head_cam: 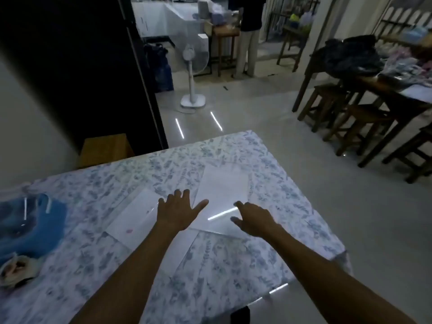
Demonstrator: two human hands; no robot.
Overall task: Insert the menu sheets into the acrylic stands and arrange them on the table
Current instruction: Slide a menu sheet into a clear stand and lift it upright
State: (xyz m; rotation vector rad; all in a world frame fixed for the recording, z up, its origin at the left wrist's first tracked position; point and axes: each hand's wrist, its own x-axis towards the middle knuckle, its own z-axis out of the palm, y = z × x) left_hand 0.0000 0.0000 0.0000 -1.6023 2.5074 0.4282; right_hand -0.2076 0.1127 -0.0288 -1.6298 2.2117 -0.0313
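Two white menu sheets lie flat on the table with the blue floral cloth (pixel 233 272). One menu sheet (pixel 133 218) is left of centre, with small pink marks on it. The other sheet (pixel 224 183) lies right of centre, seemingly under or inside a clear acrylic stand (pixel 222 224) that reflects a ceiling light. My left hand (pixel 177 209) hovers with fingers spread between the two sheets, holding nothing. My right hand (pixel 252 218) is over the near right part of the acrylic, fingers apart and curled down; whether it touches is unclear.
A blue cloth (pixel 30 225) and a small round object (pixel 16 270) sit at the table's left edge. Beyond the table stand a white pedestal fan (pixel 192 66), a dark wooden table with stools (pixel 364 113), and a person (pixel 247 36) far back.
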